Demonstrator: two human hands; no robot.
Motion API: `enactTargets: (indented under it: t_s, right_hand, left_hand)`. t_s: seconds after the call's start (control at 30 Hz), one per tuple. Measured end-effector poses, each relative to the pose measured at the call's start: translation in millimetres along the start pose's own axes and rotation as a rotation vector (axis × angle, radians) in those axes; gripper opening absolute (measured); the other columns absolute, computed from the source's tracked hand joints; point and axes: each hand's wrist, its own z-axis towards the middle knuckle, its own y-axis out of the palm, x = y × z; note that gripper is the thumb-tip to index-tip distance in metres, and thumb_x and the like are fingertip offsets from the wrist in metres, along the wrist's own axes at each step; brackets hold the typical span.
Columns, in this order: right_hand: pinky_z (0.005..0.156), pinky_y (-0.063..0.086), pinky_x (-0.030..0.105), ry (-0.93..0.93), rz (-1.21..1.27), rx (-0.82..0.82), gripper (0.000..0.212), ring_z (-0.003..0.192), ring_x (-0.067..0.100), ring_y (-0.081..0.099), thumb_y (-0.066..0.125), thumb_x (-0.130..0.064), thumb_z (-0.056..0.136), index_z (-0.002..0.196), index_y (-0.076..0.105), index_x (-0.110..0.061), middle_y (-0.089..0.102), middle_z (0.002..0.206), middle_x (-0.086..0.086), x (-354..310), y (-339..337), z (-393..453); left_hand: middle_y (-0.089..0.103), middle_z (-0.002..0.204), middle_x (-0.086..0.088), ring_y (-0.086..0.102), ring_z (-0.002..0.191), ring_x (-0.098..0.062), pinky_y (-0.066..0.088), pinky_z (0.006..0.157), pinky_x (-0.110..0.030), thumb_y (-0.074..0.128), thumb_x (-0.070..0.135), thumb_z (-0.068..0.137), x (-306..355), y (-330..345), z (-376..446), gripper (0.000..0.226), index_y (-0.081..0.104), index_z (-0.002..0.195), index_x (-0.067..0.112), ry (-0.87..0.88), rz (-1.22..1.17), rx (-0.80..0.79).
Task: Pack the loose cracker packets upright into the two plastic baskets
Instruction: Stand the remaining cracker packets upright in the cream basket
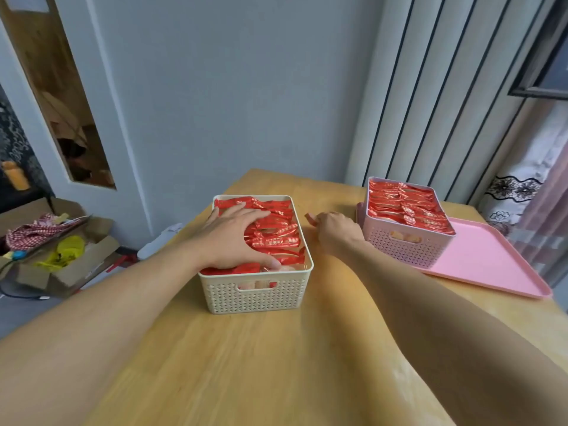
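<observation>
Left fingers [246,215] spread on packets [276,241], right fingers [316,219] pinching one; two baskets [255,298].

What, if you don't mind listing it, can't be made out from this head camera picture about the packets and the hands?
- Packets under the left hand in the cream basket: covered by its spread palm.
- Red packet in the right hand: only a tip shows past the fingers.
- Lower packets in the pink basket: hidden behind its wall.
- Printing on the packets: too small to read.
</observation>
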Motion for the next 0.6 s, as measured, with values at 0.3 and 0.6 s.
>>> enactTargets:
  t_s: [0.3,0.6]
  right_hand:
    - [0.064,0.064,0.039,0.125,1.096,0.280,0.035,0.088,0.008,0.069,0.045,-0.022,0.106,0.140,0.047,-0.019,0.063,0.119,-0.001,-14.1,-51.0,-69.4]
    - [0.075,0.062,0.030,-0.037,1.118,0.162,0.037,0.090,0.014,0.074,0.078,-0.003,0.082,0.112,0.059,-0.013,0.074,0.102,0.001,1.2,-98.1,-103.9]
  left_hand:
    - [0.007,0.169,0.009,-0.002,0.155,-0.017,-0.001,0.121,-0.064,0.055,0.097,0.053,-8.6,7.8,12.1,0.128,0.013,0.159,0.037,-0.071,0.068,0.074]
    - [0.014,0.168,0.011,0.014,0.155,-0.020,0.024,0.120,-0.055,0.057,0.099,0.045,-0.9,10.9,19.3,0.133,0.018,0.158,0.040,-0.103,-0.007,0.017]
